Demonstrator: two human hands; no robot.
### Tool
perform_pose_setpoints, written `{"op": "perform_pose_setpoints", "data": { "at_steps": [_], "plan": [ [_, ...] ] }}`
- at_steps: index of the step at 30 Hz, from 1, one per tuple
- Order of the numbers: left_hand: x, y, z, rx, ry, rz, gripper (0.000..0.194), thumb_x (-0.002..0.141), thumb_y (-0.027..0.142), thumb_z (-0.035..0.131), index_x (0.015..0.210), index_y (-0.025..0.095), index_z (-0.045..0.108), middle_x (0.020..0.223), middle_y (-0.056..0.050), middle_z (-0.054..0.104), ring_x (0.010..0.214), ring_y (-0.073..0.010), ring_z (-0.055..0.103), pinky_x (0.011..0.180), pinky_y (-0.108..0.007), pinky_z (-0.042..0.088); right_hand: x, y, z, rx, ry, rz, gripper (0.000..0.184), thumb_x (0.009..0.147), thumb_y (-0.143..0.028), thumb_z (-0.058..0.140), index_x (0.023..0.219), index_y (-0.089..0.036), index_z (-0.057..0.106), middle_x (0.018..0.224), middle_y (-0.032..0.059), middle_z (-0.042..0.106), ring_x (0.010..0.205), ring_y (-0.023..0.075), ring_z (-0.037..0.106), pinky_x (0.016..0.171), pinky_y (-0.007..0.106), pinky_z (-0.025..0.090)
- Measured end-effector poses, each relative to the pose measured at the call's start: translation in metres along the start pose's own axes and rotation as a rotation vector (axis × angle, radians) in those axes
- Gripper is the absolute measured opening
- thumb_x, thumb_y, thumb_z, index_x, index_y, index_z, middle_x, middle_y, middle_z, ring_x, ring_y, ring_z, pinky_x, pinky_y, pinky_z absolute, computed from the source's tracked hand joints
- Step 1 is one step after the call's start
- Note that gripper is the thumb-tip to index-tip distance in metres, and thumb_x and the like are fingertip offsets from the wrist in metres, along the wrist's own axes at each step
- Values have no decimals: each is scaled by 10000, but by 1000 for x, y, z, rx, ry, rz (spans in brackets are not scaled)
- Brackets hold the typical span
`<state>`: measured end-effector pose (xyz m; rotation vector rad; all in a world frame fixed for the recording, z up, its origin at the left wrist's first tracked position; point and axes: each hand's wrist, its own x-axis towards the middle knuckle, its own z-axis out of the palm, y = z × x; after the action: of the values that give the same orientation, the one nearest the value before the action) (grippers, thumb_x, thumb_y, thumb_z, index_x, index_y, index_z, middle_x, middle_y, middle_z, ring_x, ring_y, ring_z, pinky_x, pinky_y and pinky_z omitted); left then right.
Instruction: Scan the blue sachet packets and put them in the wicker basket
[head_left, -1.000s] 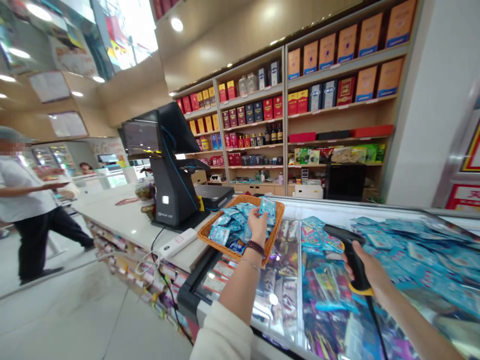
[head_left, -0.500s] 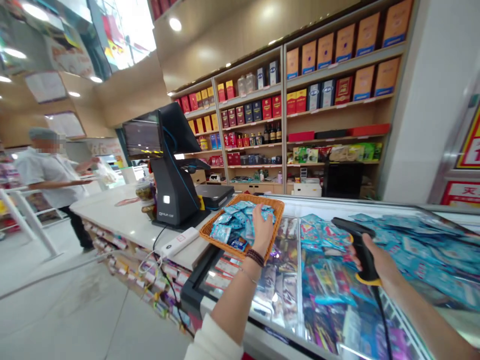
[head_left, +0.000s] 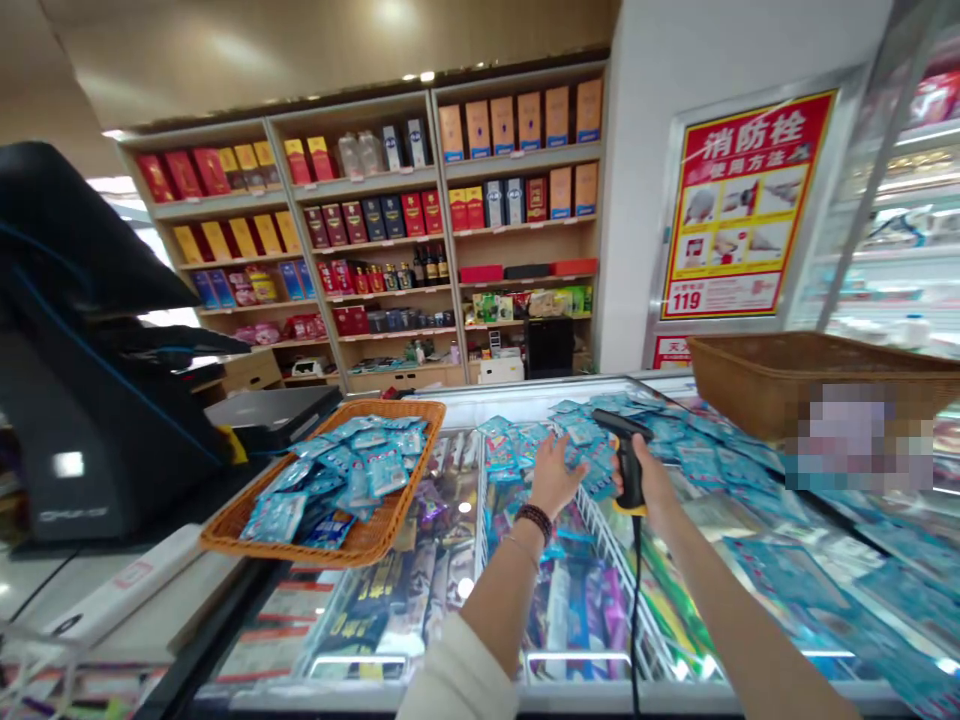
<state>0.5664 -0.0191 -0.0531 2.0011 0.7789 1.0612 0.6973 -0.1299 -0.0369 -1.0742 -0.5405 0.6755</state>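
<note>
1. Your left hand (head_left: 555, 482), spread and apparently empty, hangs over blue packets (head_left: 501, 447) on the glass case (head_left: 360, 693).
2. Your right hand (head_left: 651, 482) grips the scanner (head_left: 631, 476).
3. Apparent step: reaching; next calls for a light pinch.

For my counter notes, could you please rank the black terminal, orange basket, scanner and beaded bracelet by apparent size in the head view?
1. Black terminal, cut off by the left edge
2. Orange basket
3. Scanner
4. Beaded bracelet
</note>
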Motion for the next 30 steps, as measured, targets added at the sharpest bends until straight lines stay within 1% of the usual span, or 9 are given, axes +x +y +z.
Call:
{"op": "perform_pose_setpoints", "data": {
  "at_steps": [2, 5, 10, 14, 17, 20, 22, 26, 30],
  "plan": [
    [-1, 3, 12, 89, -109, -4, 516, 807, 296, 856, 1316, 286, 772, 1628, -156, 591, 1610, -449, 406, 1350, -667, 221, 1, 0, 2, -18, -1, 26, 583, 847, -792, 747, 817, -217, 656, 576, -5, 637, 391, 137, 550, 355, 251, 453],
    [-7, 4, 8, 262, -268, 18, 436, 909, 420, 785, 1332, 318, 760, 1657, -85, 580, 1654, -409, 343, 1373, -685, 112, 0, -1, 7, -54, 6, 84, 586, 880, -794, 712, 771, -223, 639, 498, -8, 597, 349, 137, 524, 336, 248, 432],
    [-24, -5, -39, 419, -366, 113, 340, 960, 395, 728, 1260, 243, 778, 1535, -96, 680, 1554, -350, 495, 1332, -540, 349, -11, -2, 19, -59, -17, 75, 544, 880, -744, 758, 774, -217, 671, 523, -4, 617, 372, 131, 541, 349, 238, 445],
    [-35, -25, -84, 422, -216, 74, 160, 1003, 224, 623, 996, 200, 781, 1141, -104, 785, 1161, -271, 736, 1093, -412, 557, -20, 8, 37, -95, -83, 105, 540, 908, -716, 734, 740, -207, 676, 531, 3, 625, 370, 117, 527, 346, 226, 429],
    [-39, -37, -103, 418, 14, 0, 128, 946, 192, 724, 1068, 173, 761, 1195, -136, 761, 1202, -290, 722, 1097, -419, 539, -26, 20, 55, -164, -158, 159, 615, 934, -751, 660, 644, -209, 631, 454, 5, 568, 340, 114, 496, 345, 226, 422],
    [-37, -41, -108, 431, 207, -111, 498, 803, 164, 868, 1275, 139, 712, 1335, -206, 723, 1327, -358, 669, 1143, -459, 499, -30, 30, 73, -193, -232, 183, 650, 899, -801, 653, 622, -214, 617, 436, 0, 544, 337, 115, 488, 344, 229, 418],
    [-33, -41, -108, 403, 214, -195, 576, 760, 145, 884, 1305, 140, 699, 1262, -199, 765, 1272, -367, 704, 1101, -455, 513, -33, 33, 82, -192, -265, 168, 629, 860, -808, 687, 656, -216, 629, 460, -5, 562, 351, 118, 500, 342, 228, 413],
    [-25, -46, -112, 276, 174, -276, 338, 773, 120, 838, 1097, 189, 770, 1036, -132, 831, 1075, -327, 776, 954, -387, 545, -35, 36, 95, -182, -261, 146, 600, 813, -799, 731, 678, -226, 619, 519, -4, 591, 368, 123, 505, 329, 244, 401],
    [-21, -59, -116, 108, 319, -299, 128, 814, 169, 810, 933, 203, 779, 952, -103, 834, 961, -288, 790, 897, -368, 565, -38, 40, 103, -211, -250, 158, 625, 815, -828, 696, 647, -236, 591, 494, -4, 557, 374, 132, 504, 345, 257, 411]
  ]
}}
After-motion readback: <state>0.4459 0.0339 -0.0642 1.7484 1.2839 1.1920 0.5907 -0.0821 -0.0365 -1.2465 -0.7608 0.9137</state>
